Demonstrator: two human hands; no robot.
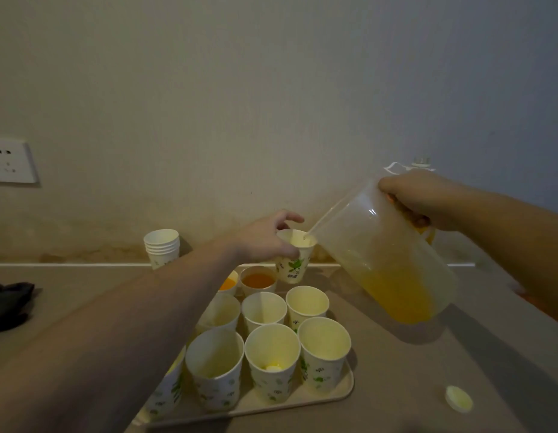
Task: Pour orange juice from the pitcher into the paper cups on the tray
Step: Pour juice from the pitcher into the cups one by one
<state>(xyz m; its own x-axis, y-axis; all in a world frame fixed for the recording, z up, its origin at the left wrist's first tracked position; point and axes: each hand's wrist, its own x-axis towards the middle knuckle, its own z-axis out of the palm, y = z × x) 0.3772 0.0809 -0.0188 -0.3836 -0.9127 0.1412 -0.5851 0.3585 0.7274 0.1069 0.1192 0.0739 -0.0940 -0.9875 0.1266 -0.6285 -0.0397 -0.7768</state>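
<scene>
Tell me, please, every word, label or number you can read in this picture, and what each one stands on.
None can be read.
Held paper cup: small dark marks under the green leaf print, too blurred to read.
Cups on the tray: leaf print only, no clear lettering.
Wall socket: no readable marks.

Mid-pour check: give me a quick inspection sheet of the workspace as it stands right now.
Surface: beige counter, dimly lit.
Job's things: pitcher tilted, spout at the rim of the lifted paper cup; juice is low in the pitcher. On the tray, two far cups hold juice; the near cups look almost empty.
Clutter: stack of spare cups, white cap, dark cloth.
Grippers: left hand holds the lifted cup; right hand grips the pitcher handle.
Cables: nothing seen.
Surroundings: plain wall, wall socket, bottle behind the right hand.
</scene>
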